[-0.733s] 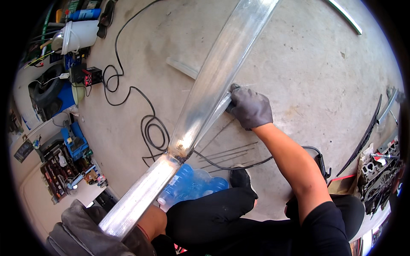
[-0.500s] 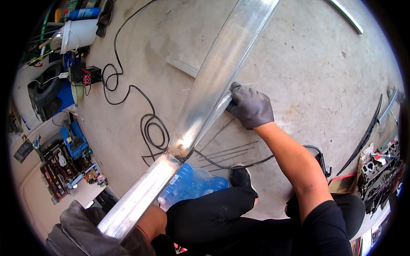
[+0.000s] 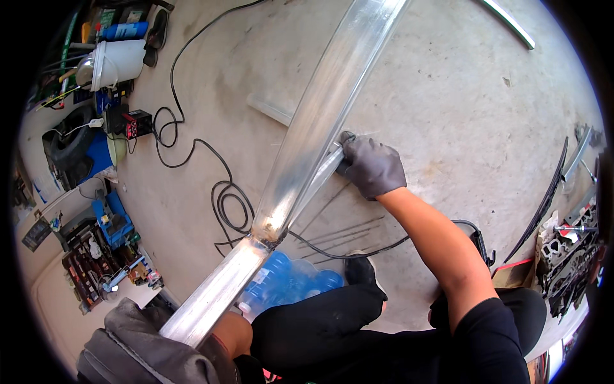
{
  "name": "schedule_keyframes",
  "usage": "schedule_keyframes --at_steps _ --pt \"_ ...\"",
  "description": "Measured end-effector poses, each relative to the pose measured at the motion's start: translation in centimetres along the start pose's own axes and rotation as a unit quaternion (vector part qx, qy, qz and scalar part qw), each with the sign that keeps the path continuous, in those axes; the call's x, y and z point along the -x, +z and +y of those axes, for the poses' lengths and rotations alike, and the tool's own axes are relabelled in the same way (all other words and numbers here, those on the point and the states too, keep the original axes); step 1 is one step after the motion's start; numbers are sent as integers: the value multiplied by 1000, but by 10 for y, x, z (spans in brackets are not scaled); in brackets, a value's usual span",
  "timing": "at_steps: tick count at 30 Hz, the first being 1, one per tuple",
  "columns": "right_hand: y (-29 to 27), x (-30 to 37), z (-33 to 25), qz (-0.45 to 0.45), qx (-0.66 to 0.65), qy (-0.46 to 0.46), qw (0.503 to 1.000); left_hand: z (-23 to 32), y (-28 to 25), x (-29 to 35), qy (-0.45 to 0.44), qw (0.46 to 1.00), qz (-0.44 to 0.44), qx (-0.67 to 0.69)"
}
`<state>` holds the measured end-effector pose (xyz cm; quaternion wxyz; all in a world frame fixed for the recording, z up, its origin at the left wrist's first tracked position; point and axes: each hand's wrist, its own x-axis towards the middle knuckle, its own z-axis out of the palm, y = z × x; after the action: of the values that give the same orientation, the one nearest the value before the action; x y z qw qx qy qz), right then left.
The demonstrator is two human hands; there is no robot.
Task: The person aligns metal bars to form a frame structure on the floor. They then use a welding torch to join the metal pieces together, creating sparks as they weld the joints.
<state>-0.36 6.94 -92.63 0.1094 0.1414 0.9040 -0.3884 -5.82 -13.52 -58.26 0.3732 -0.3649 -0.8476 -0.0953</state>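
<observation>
A long silvery metal tube (image 3: 326, 96) slants across the view, with a darkened, burnt-looking welded joint (image 3: 272, 238) where it meets a shorter brushed section (image 3: 217, 288). My left hand (image 3: 137, 345), in a dark leather glove, is wrapped round the near end of that section; its fingers are largely hidden. A thinner metal bar (image 3: 318, 179) branches from the joint at a narrow angle to the long tube. My right hand (image 3: 374, 165), also gloved, grips the far end of this bar, thumb side upward.
Black cable (image 3: 224, 166) coils over the concrete floor, near several thin rods (image 3: 345, 233). Wrapped blue bottles (image 3: 288, 281) stand beside my leg. Another metal bar (image 3: 268, 110) lies beyond the tube. A white bucket (image 3: 121, 64) and tools are at left; metal parts (image 3: 569, 256) are at right.
The tube assembly has shifted slightly, its far end leftward in view and its near end a little rightward. Both hands keep their hold, and the right one sits slightly lower.
</observation>
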Motion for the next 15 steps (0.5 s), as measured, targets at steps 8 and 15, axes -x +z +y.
schedule_keyframes --at_steps 8,15 --pt "10 0 7 7 35 -33 999 -3 0 -3 -3 1000 -2 11" --pt "9 0 3 9 44 -26 999 -6 -1 -6 -6 1000 9 17"
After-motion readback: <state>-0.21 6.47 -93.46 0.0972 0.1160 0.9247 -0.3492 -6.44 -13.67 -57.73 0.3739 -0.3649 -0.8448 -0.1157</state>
